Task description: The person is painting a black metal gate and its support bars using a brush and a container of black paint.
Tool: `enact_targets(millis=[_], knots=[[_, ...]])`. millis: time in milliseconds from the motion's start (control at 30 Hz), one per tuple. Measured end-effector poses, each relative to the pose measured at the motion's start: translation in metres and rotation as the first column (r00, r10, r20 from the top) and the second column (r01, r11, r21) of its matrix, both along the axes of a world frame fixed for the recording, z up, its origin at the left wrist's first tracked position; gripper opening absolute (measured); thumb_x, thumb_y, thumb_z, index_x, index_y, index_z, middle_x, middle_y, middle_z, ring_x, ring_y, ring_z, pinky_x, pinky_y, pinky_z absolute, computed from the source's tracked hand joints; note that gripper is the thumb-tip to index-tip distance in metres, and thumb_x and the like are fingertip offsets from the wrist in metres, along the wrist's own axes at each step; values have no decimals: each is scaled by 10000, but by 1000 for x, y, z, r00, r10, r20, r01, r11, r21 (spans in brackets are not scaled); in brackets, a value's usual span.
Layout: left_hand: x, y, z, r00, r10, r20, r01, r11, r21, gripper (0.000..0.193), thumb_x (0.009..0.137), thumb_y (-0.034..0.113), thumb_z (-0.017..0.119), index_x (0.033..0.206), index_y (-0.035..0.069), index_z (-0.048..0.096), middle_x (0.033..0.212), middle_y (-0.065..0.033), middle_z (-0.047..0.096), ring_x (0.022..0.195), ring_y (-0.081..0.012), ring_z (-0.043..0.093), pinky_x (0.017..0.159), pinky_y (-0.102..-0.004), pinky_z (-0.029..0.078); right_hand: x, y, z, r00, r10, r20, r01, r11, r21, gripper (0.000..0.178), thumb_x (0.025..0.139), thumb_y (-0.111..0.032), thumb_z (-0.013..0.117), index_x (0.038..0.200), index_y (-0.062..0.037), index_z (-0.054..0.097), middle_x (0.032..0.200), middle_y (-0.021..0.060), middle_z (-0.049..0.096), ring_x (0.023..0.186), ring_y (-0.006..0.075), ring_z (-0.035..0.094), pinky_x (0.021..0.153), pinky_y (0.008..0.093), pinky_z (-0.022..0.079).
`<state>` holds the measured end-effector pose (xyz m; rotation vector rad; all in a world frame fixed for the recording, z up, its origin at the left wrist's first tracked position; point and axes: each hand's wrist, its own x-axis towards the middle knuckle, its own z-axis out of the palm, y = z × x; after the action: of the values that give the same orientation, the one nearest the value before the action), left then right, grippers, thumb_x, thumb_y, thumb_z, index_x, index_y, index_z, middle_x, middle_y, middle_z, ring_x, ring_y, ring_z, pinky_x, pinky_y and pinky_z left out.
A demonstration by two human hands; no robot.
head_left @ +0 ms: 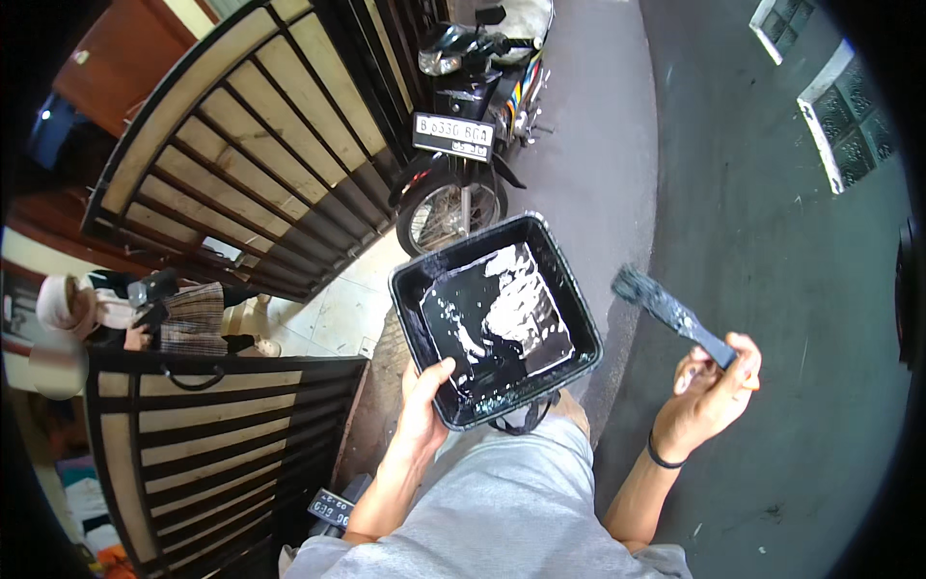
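Note:
My left hand (424, 410) grips the near left corner of a black square paint tray (564, 289), thumb over the rim and fingers underneath. Patches of glossy white or pale wet paint (521, 309) lie on the tray's dark floor. In my right hand (709, 400) is a paintbrush (670, 314), pinched by its handle. Its bristles are clotted with dark grey paint and point up and left, apart from the tray. A dark band circles my right wrist.
A dark grey-green wall (752, 241) with small glass-block windows (849, 121) rises along the right. Ahead stands a parked motorcycle (463, 106) on the grey lane (598, 116). Black barred gates (241, 125) are at the left, with a person (183, 318) between them. Another number plate (331, 508) shows low left.

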<state>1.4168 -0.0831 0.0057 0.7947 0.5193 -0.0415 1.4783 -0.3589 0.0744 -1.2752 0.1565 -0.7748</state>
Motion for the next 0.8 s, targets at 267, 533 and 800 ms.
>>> enact_targets(millis=[267, 533, 800], knots=[[168, -12, 6, 996, -75, 52, 72, 995, 63, 509, 932, 149, 632, 1400, -21, 526, 1264, -171, 685, 1097, -258, 714, 962, -401, 601, 140, 21, 26, 984, 133, -121, -180, 742, -646, 221, 984, -189, 712, 1002, 29, 743, 841, 127, 747, 655, 182, 679, 600, 288, 510], [325, -8, -2, 956, -251, 155, 233, 964, 125, 570, 913, 162, 660, 1427, -20, 492, 1284, -155, 660, 1149, -234, 677, 994, -372, 574, 306, 60, 38, 931, 327, -162, -280, 352, -893, 278, 766, -146, 871, 1023, -89, 778, 814, 32, 729, 659, 186, 664, 600, 321, 435], [440, 15, 8, 889, -412, 203, 398, 911, 107, 609, 909, 138, 633, 1471, -5, 448, 1342, -169, 631, 1214, -245, 654, 1065, -402, 546, 431, 90, 49, 886, 418, -200, -293, 173, -940, 304, 760, -222, 879, 1034, -148, 771, 832, -12, 695, 671, 165, 637, 598, 325, 400]])
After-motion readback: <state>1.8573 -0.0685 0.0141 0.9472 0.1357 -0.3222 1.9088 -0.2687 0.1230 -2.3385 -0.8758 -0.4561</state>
